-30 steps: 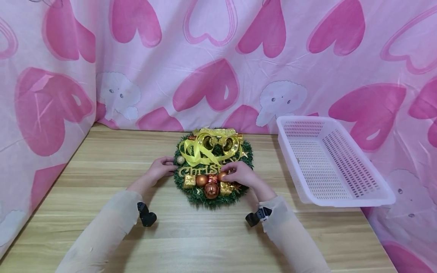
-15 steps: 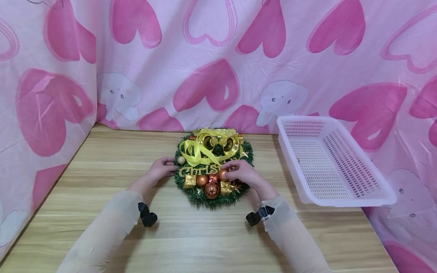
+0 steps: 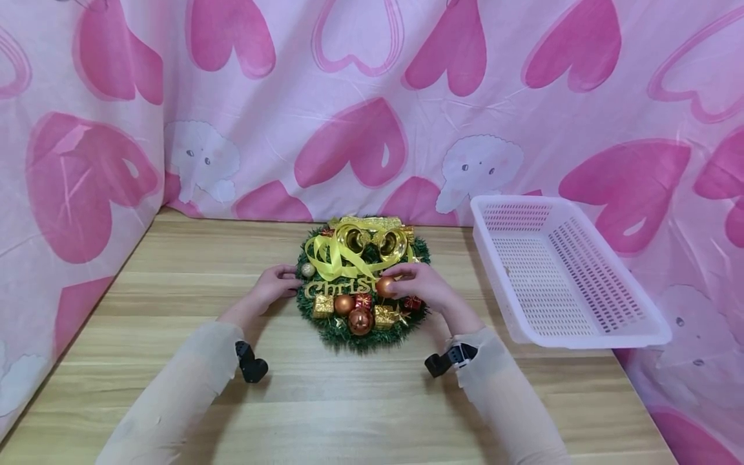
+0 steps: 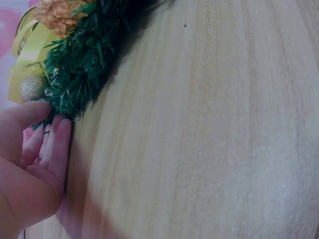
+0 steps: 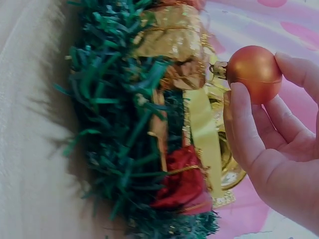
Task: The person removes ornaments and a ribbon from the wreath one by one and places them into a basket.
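A green tinsel Christmas wreath (image 3: 363, 340) lies on the wooden table. Gold bells (image 3: 392, 245), yellow ribbon (image 3: 331, 258), gold lettering (image 3: 343, 287), baubles and small wrapped gift boxes (image 3: 323, 306) cover it. My left hand (image 3: 270, 288) holds the wreath's left edge; in the left wrist view the thumb and fingers pinch the green tinsel beside a glittery ball (image 4: 34, 88). Above the wreath's right part, my right hand (image 3: 427, 286) pinches a matte orange bauble (image 5: 255, 74) between thumb and fingers. Its metal cap and loop stand apart from the tinsel in the right wrist view.
A white perforated plastic basket (image 3: 526, 332) stands on the table at the right, overhanging the edge. Pink heart-print cloth (image 3: 349, 148) hangs behind and along both sides. The wooden tabletop (image 3: 343, 407) stretches in front of the wreath.
My right hand has drawn the orange bauble up off the wreath and slightly right. A red gift box now shows beneath that hand. The left hand stays at the wreath's edge.
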`<state>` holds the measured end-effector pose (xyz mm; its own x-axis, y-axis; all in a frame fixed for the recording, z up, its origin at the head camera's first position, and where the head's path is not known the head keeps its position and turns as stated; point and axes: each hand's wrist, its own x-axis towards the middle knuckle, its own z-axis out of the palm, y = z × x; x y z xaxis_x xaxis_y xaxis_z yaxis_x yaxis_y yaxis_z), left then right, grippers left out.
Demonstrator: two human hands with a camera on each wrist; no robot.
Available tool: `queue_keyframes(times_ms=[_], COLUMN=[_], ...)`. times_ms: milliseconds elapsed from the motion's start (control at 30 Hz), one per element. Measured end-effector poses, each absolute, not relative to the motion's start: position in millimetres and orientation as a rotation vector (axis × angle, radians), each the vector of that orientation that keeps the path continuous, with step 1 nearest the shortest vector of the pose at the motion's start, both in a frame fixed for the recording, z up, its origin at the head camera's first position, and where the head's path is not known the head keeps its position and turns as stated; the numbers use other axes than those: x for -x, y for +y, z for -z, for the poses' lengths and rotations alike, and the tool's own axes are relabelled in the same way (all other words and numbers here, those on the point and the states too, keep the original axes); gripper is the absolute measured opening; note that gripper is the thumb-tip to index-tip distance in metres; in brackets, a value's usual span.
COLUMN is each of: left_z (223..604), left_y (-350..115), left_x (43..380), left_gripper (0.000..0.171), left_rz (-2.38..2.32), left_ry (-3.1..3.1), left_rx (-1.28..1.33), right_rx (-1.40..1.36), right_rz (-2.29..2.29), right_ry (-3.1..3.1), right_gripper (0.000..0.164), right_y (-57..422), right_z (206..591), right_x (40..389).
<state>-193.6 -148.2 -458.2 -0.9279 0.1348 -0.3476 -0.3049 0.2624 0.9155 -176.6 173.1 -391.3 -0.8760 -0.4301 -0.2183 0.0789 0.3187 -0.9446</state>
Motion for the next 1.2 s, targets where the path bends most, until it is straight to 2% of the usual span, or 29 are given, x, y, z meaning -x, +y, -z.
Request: queue_keyframes(times_ms=[367, 600, 1200], left_z=[459.2, 459.6, 457.9], left_y=[-148.2, -148.2, -149.2], left_x=[196.4, 195.8, 194.3], left_gripper=[0.058, 0.057, 0.057], left_rz=[-1.713, -1.7, -1.707], left_ry=[2.182, 2.195, 2.184], left_rx=[0.152, 0.156, 0.151], right_rx=[0.255, 0.289, 0.23], right_rz=[1.684, 1.856, 2.162], right_ry=[2.09, 1.968, 1.832], right_gripper=[0.046, 0.028, 0.031], right_y=[185.6, 198.1, 242.4], right_z=[372.9, 355.3, 301.1], right_x=[182.3, 186.4, 195.1])
